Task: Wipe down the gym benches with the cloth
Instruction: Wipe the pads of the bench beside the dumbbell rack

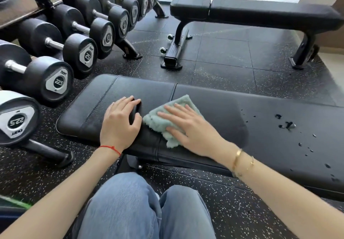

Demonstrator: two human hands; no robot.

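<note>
A black padded bench (214, 97) lies across the view in front of my knees. A pale green fluffy cloth (167, 116) is spread on its pad near the seam. My right hand (188, 127) presses flat on the cloth with straight fingers. Just left of the cloth, my left hand (120, 122) rests on the pad, fingers and thumb curled round a small black object (134, 109) that I cannot identify. Droplets of liquid (287, 125) dot the pad to the right of the cloth. A second black bench (260, 11) stands farther back, across the floor.
A rack of black dumbbells (61, 39) runs along the left side, close to the near bench's left end. Speckled black rubber flooring (232, 62) separates the two benches. My legs in blue jeans (141, 210) are at the bottom.
</note>
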